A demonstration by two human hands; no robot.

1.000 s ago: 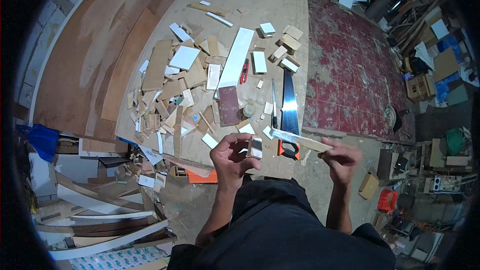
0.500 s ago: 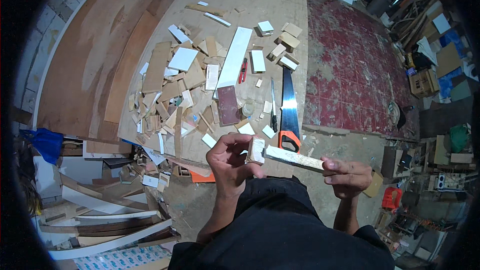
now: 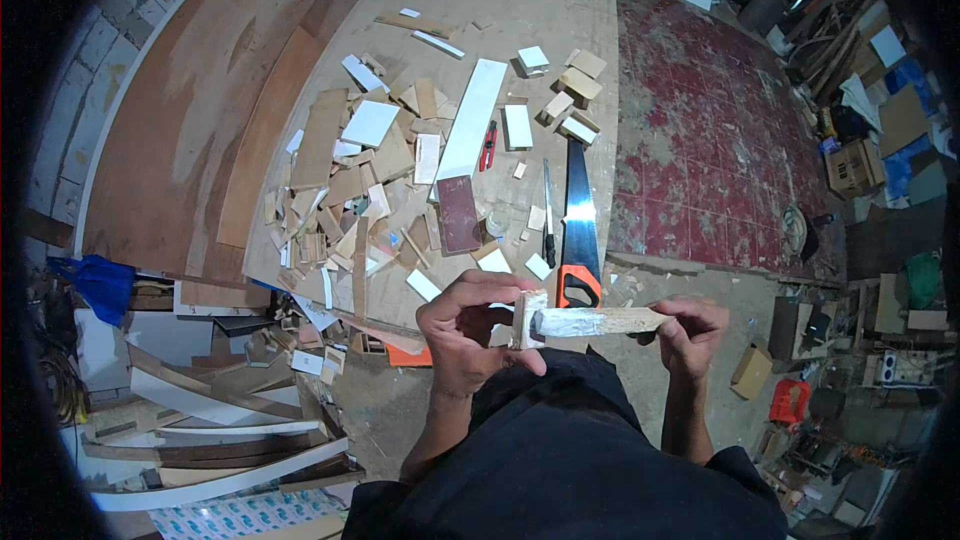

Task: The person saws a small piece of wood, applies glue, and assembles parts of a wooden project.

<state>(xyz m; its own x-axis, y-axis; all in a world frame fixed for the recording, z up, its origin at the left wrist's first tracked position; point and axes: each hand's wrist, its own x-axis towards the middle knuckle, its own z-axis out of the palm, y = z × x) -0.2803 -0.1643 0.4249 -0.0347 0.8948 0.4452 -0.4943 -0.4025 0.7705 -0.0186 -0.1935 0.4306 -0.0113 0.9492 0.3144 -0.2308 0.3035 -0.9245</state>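
Note:
My left hand [image 3: 460, 335] is closed around a small wooden block [image 3: 529, 318] with white-smeared faces, gripping it between thumb and fingers. In my right hand [image 3: 692, 328] is a wooden strip [image 3: 605, 322], pinched at its right end and held about level. The strip's whitish left end meets the block's right face, near a dark spot or gap there. Just beyond, on the table [image 3: 520, 5], lies a handsaw [image 3: 579, 205] with an orange and black handle. Beside it is a thin, narrow tool [image 3: 548, 225] with a black handle.
A heap of wood offcuts [image 3: 335, 180] covers the table's left part. A long white board [image 3: 475, 110], a dark red flat piece [image 3: 459, 215] and a red utility knife [image 3: 488, 145] lie mid-table. Large wooden sheets [image 3: 200, 110] lean at left; a red basket [image 3: 790, 401] stands at right.
The strip has swung from sloping to nearly level, and its left end has come against the block. My right hand has shifted slightly left and up; the block has turned in my left hand.

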